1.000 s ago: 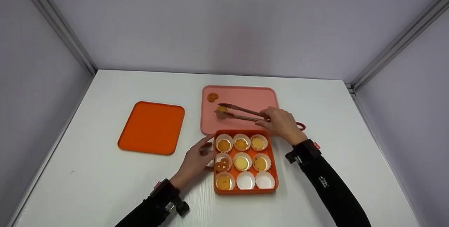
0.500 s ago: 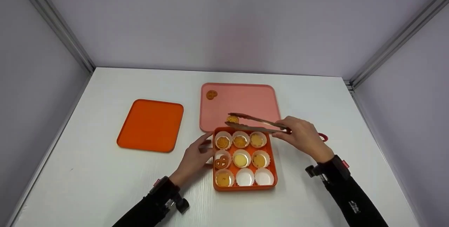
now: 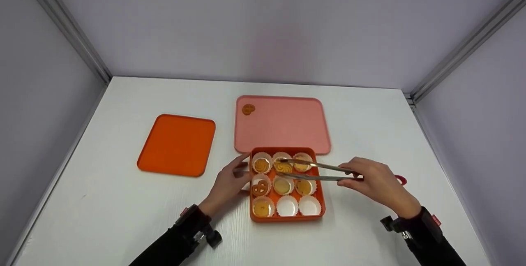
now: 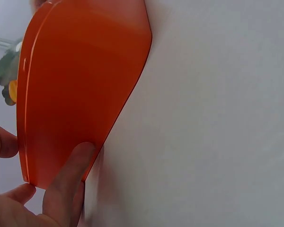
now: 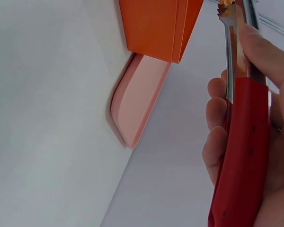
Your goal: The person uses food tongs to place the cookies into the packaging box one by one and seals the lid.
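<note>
My right hand holds metal tongs with red handles. Between the tong tips is a yellow swirled cookie, over the back and middle rows of an orange box. Paper cups line the box. Several hold cookies, among them a brown pretzel-shaped one. Two front cups, the middle and the right, show only white paper. My left hand rests its fingers against the box's left wall, seen close up in the left wrist view. The tongs partly cover the back right cup.
Behind the box lies a pink tray, with a brown pretzel-shaped cookie near its far left corner. A flat orange lid-like square lies to the left. Grey-white walls stand around the white table.
The tongs have carried the yellow swirled cookie from the pink tray toward me, to above the box. My right hand has moved right and nearer. My left hand has stayed at the box.
</note>
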`<state>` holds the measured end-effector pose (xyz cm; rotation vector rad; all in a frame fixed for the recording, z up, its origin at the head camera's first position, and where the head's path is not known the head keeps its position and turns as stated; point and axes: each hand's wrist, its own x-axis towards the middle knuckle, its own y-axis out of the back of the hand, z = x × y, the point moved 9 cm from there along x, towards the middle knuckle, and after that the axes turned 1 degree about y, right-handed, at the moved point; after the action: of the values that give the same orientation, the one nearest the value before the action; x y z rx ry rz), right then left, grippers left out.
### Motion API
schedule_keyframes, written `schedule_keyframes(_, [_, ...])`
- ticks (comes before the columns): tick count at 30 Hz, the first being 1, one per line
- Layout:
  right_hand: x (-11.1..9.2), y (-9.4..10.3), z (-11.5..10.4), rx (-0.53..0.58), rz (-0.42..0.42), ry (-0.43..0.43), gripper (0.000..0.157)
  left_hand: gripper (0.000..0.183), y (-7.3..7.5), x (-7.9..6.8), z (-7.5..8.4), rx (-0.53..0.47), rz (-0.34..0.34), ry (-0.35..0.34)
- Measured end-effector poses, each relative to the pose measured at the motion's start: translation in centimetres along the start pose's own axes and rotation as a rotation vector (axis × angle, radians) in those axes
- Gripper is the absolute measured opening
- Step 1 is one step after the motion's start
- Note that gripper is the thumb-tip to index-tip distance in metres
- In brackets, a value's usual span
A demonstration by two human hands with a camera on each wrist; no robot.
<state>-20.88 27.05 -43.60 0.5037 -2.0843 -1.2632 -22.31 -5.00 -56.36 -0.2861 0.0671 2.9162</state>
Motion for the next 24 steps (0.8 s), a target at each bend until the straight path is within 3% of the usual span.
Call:
schedule_keyframes(9, [-2.2,-0.2,-0.7,0.037,-0.056,0.016,0.034,0.063,0.1,-0.2,0.4,0.013,0.004,-0.011])
schedule_keyframes(14, [-3.1,-0.4,-1.3,-0.027,-0.07,0.062,0.037,0.062,-0.1,-0.4,0.1,-0.005,-0.009,0.0])
schedule_keyframes(24, [-3.0,-0.7,-2.4,-0.092,-0.125,0.086,0.038,0.063,0.2,-0.4,-0.1,0.011,0.017,0.02])
